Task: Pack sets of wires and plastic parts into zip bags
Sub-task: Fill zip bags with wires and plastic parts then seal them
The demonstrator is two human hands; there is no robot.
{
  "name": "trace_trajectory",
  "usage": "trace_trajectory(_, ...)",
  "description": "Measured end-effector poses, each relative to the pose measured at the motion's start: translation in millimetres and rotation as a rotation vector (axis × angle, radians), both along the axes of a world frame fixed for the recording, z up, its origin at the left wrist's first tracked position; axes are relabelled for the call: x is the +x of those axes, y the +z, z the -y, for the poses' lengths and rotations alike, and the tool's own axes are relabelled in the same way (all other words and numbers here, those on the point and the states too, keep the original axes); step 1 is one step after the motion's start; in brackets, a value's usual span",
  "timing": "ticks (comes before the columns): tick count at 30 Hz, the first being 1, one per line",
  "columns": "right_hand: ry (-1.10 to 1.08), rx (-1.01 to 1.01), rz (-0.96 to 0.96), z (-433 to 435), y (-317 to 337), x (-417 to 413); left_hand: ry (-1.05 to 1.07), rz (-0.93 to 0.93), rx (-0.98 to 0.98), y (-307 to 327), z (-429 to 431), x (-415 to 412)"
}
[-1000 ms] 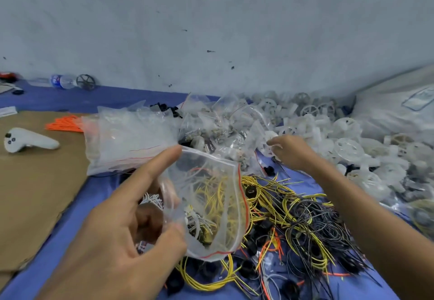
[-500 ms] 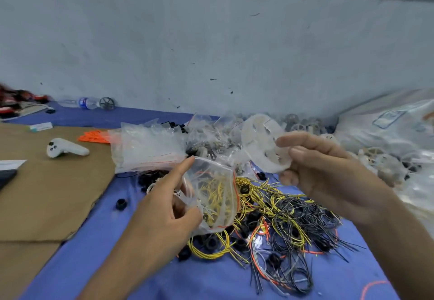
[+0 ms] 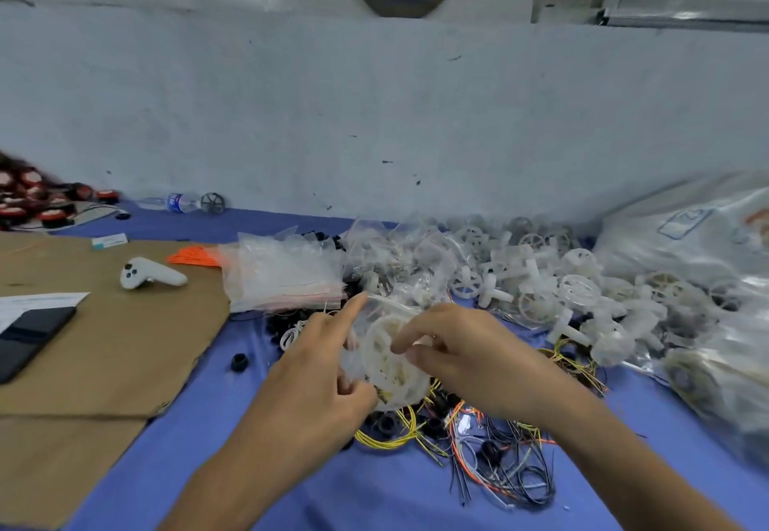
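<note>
- The left hand (image 3: 316, 380) holds a clear zip bag (image 3: 353, 358) just above the blue cloth (image 3: 216, 439). Its thumb and lower fingers pinch the near side, and the index finger (image 3: 351, 309) is stretched out along the bag's mouth.
- The right hand (image 3: 470, 351) has its fingers curled on the rim of a white plastic wheel (image 3: 387, 364). The wheel sits at or partly inside the bag's mouth; blur hides how far in it is.
- The step in hand looks to be feeding the wheel into the bag.
- To do it well, the index finger should spread the mouth wide, so the wheel's rim does not catch on the zip strip.
- The wheel is best turned edge-on to the opening and slid in at a slant rather than pushed flat.
- The wheel looks stiff and nearly as broad as the bag, so it should be eased in. Forcing it could split the thin film.
- Whether any wires are already in the bag cannot be told. If they are, they should be pushed down ahead of the wheel, not trapped in its spokes.
- The right hand should let go only once the wheel is well below the zip line.
- Loose wires (image 3: 499, 460) lie just under the hands, a heap of wheels (image 3: 574, 293) lies beyond to the right, and a stack of empty bags (image 3: 283, 281) lies beyond to the left.
</note>
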State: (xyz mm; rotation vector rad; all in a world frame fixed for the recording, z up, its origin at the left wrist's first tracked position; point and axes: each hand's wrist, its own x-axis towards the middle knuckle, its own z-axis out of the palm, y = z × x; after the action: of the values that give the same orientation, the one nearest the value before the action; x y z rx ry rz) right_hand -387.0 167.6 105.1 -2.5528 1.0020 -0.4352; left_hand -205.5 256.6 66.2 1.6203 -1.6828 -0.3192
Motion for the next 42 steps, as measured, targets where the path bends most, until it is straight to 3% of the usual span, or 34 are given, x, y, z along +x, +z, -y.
trace_trajectory(9, 0.121, -0.064, -0.017, -1, -12, 30, -0.029, -0.181, 0.045, -5, 10, 8)
trace_trajectory(13, 0.114, -0.2, -0.065, 5, -9, 19, -0.005, -0.241, 0.046, -5, 11, 12)
trace_trajectory(19, -0.214, -0.178, 0.213, 80, -7, -1, -0.005, -0.427, 0.03, 4, 24, 20)
trace_trajectory(23, -0.419, -0.081, 0.04, 177, -36, -1, -0.056, -0.492, 0.041, 4, 28, 19)
trace_trajectory(28, -0.359, 0.003, -0.381, 260, -99, 34, -0.05, -0.552, 0.04, 5, 34, 14)
trace_trajectory(32, -0.415, -0.039, -0.474, 287, -137, 45, -0.024, -0.558, 0.042, 9, 36, 14)
trace_trajectory(38, -0.547, -0.022, -0.241, 286, -141, 33, -0.014, -0.568, 0.075, 9, 32, 17)
trace_trajectory(40, -0.523, 0.123, -0.001, 280, -123, 21, -0.027, -0.539, 0.073, 8, 31, 17)
trace_trajectory(42, -0.466, 0.424, 0.392, 259, -96, 9, -0.026, -0.525, 0.061, 7, 31, 16)
